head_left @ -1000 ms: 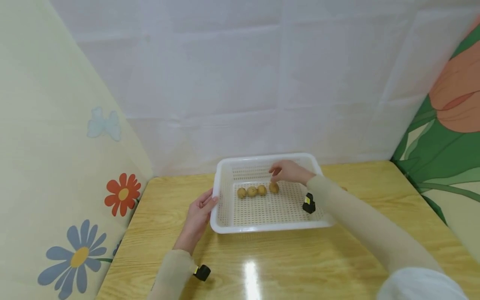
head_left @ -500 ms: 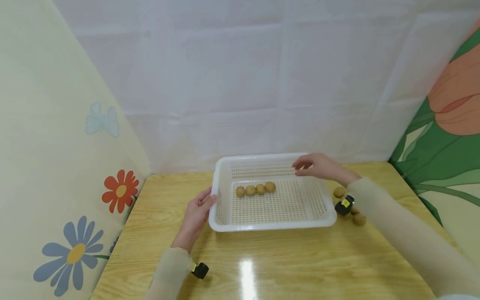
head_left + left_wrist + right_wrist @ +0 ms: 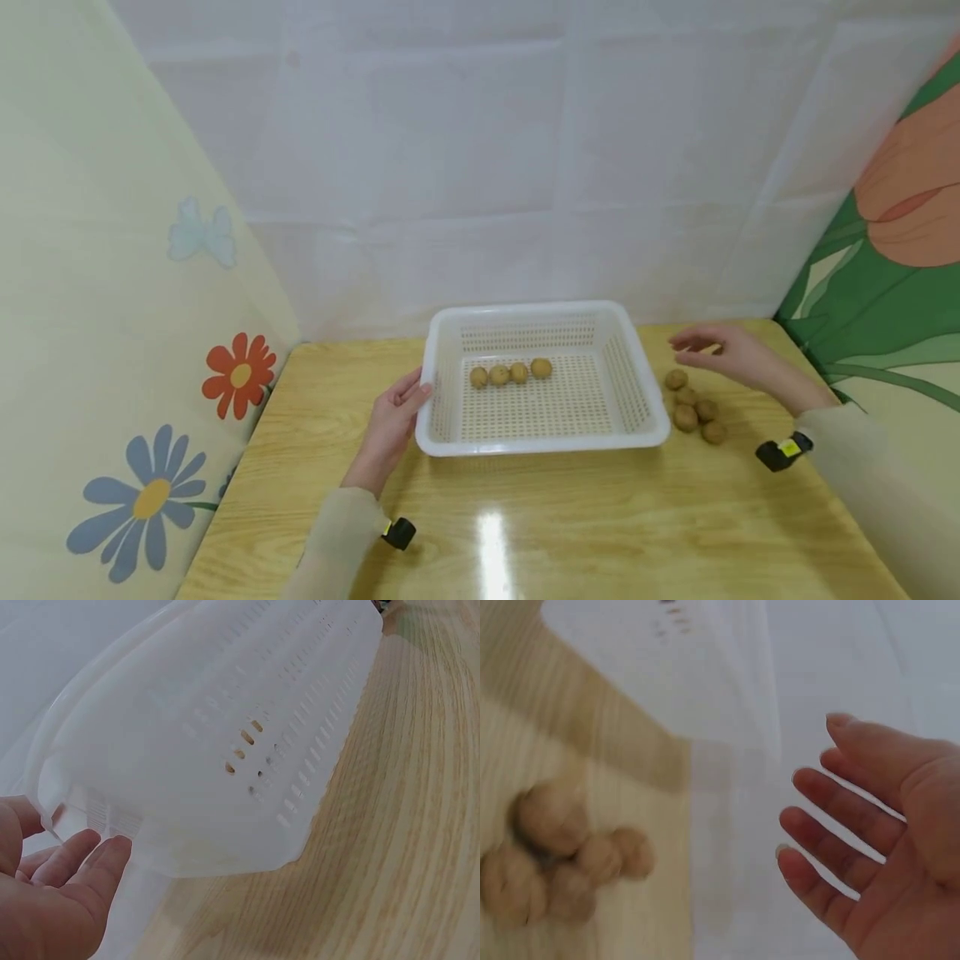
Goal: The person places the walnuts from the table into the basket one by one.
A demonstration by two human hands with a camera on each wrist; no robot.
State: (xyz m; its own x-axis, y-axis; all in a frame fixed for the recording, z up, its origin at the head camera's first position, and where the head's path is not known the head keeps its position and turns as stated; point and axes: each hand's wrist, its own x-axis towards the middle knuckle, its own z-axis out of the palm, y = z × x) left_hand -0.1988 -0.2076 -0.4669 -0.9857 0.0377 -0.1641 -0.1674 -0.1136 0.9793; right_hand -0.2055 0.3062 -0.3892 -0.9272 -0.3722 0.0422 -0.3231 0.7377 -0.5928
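A white plastic basket (image 3: 540, 446) with slotted walls sits on the table, and several walnuts (image 3: 519, 373) lie in a row on its floor. At its left end my left hand (image 3: 390, 421) grips the rim, thumb on top and fingers beneath; the left wrist view shows these fingers (image 3: 97, 866) under the edge. To the right of the basket, my right hand (image 3: 723, 354) hovers with nothing in it, fingers spread and gently bent. Just below it in the head view lies a loose cluster of several walnuts (image 3: 686, 418), blurred in the right wrist view.
The wood-grain table (image 3: 570, 525) runs up to a white cloth backdrop (image 3: 420, 167). Flower-printed panels stand on the left (image 3: 75, 292) and the right (image 3: 900, 308). A black wrist camera (image 3: 783, 452) is strapped on the right sleeve.
The right hand has let go of a walnut at the row's right end, then moved right, out of the basket, to above the loose walnuts. The left hand stays on the rim.
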